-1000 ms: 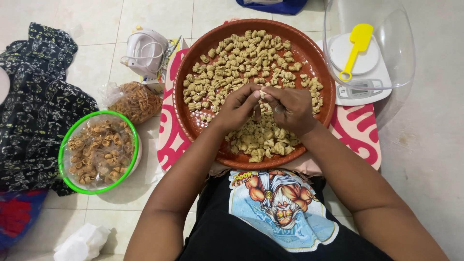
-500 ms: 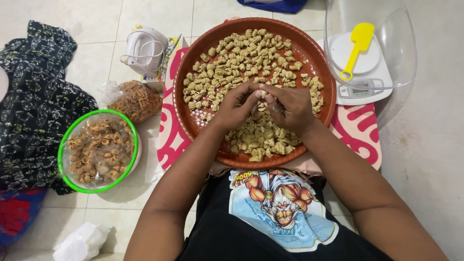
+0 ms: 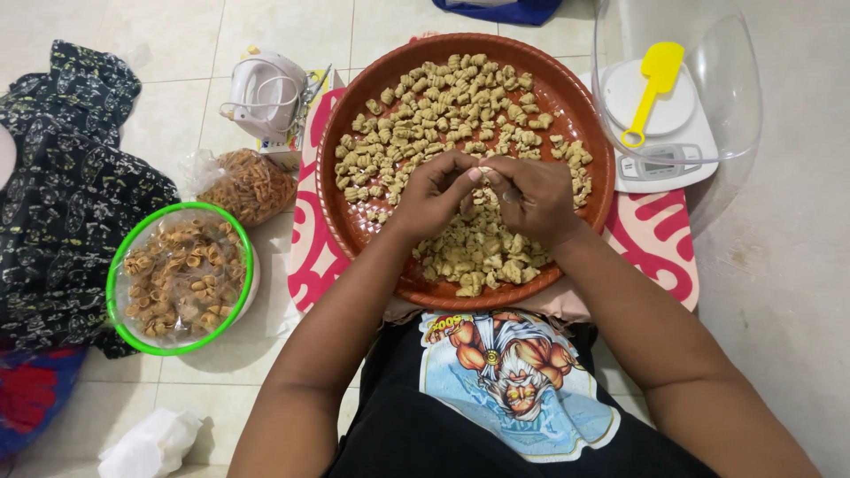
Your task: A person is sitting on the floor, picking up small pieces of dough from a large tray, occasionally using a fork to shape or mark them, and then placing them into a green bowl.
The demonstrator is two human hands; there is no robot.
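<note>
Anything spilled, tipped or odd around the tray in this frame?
Nothing stands out. The pale dough pieces all lie inside the round brown tray; none show on the tiles. Left hand and right hand meet over the tray, pinching a piece. The green-rimmed bowl of browned pieces sits upright beside it, covered with clear film.

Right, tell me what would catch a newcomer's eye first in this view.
First, the big round brown tray in the middle, strewn with small pale dough pieces, where the left hand and right hand meet, pinching one piece between the fingers. Next, the green-rimmed bowl of browner shell-shaped snacks on the floor to the left. Then the yellow spatula lying on a white kitchen scale at the upper right.
</note>
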